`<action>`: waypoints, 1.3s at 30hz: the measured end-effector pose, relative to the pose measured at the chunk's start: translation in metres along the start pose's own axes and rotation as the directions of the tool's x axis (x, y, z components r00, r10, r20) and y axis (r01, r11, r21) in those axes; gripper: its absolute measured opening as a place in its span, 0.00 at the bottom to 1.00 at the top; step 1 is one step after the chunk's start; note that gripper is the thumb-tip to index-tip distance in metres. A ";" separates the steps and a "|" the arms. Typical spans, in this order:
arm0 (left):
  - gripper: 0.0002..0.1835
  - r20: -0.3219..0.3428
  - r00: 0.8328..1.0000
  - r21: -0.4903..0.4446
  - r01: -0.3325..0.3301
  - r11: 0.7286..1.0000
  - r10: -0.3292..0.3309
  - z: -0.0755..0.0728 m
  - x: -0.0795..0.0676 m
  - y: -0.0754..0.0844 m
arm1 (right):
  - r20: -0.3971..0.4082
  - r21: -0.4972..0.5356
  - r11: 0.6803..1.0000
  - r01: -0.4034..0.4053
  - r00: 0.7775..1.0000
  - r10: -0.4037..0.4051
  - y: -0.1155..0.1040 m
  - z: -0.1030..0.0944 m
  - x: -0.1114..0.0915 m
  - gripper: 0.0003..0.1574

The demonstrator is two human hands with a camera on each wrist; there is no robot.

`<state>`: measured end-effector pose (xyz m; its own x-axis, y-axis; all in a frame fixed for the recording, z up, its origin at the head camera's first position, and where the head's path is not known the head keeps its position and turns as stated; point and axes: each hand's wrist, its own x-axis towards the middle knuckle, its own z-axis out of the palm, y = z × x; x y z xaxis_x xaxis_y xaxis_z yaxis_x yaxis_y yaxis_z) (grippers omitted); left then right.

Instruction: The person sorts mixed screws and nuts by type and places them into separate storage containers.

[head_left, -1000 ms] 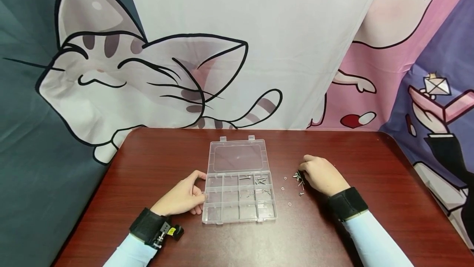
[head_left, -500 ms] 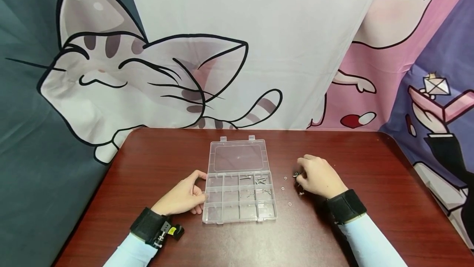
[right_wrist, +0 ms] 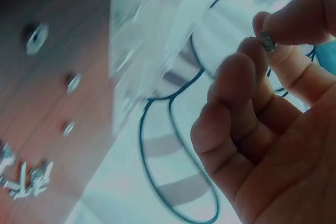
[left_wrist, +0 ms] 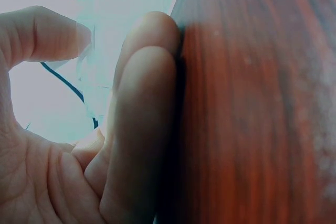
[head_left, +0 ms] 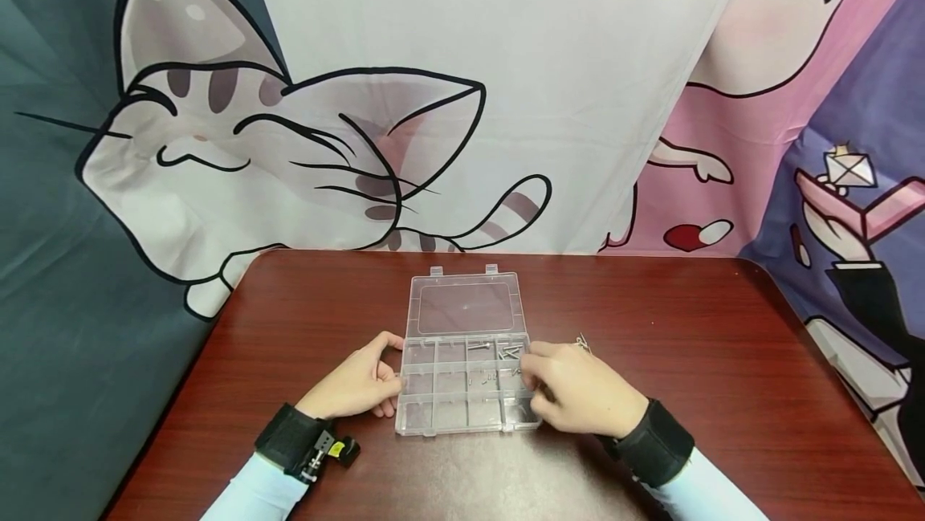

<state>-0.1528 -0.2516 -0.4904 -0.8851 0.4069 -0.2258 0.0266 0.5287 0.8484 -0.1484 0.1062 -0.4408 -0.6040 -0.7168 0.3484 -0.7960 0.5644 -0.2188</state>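
Note:
A clear plastic compartment box (head_left: 450, 413) lies with its lid (head_left: 462, 306) swung back; several screws (head_left: 509, 352) show in its right-hand compartments. My left hand (head_left: 356, 380) grips the box's left edge, thumb and fingers bent against it. In the left wrist view, two fingers (left_wrist: 144, 98) lie low along the table beside the clear wall. My right hand (head_left: 578, 388) is over the box's right edge. Between its thumb and fingertips it pinches a small metal piece (right_wrist: 266, 40); most of the piece is hidden, so I cannot tell whether it is a screw or a nut.
Loose screws (right_wrist: 26, 179) lie in a small heap on the brown table (head_left: 325, 288), right of the box. Three small metal rings, like nuts or washers (right_wrist: 37, 39), lie between heap and box. A cartoon-printed cloth (head_left: 462, 39) hangs behind the table.
My right hand has closed its fingers at the screw heap, then moved left to the box's right edge with a small metal piece. The left hand and the box have stayed in place.

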 end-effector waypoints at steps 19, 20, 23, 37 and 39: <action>0.30 0.006 1.000 0.014 -0.005 1.000 0.005 0.000 0.000 -0.001 | 0.088 -0.024 0.996 0.086 0.993 -0.084 -0.026 -0.006 -0.005 0.37; 0.30 0.006 1.000 0.012 -0.005 1.000 0.005 0.000 0.000 -0.001 | 0.118 -0.025 0.997 0.069 0.991 -0.065 -0.026 -0.007 -0.007 0.50; 0.30 0.007 1.000 0.008 -0.004 1.000 0.004 0.000 0.000 0.001 | 0.189 -0.037 0.999 0.012 0.982 -0.004 -0.025 -0.008 -0.009 0.72; 0.30 0.012 1.000 0.013 -0.011 1.000 0.011 0.000 0.001 -0.001 | 0.143 -0.071 0.994 -0.080 0.986 0.089 0.010 -0.006 -0.031 0.64; 0.30 0.007 1.000 0.014 -0.008 1.000 0.008 -0.001 0.000 -0.001 | 0.138 -0.075 0.993 -0.090 0.985 0.100 0.020 -0.007 -0.040 0.60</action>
<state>-0.1536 -0.2526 -0.4911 -0.8815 0.4163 -0.2228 0.0401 0.5360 0.8432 -0.1400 0.1489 -0.4532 -0.6800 -0.7065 0.1962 -0.7332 0.6558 -0.1799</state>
